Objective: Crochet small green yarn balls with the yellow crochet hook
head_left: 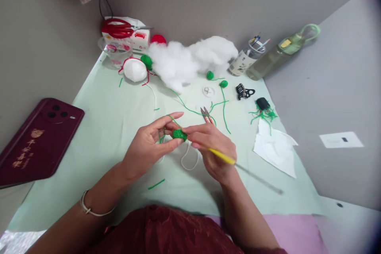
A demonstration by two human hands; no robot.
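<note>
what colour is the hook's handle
The hook's handle is yellow, seen best in the head view.

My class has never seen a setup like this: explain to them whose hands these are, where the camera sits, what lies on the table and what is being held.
There is no robot here: the hands are a person's own, bare. The one picture comes from a camera worn on the head, looking forward and down. The left hand holds a small green crocheted piece; the right hand holds a yellow-handled tool against it. On the pale green table surface lie fluffy white stuffing, small scissors, a white ball, a black hair clip and white paper. A pen holder and a green bottle are at the back right.
</note>
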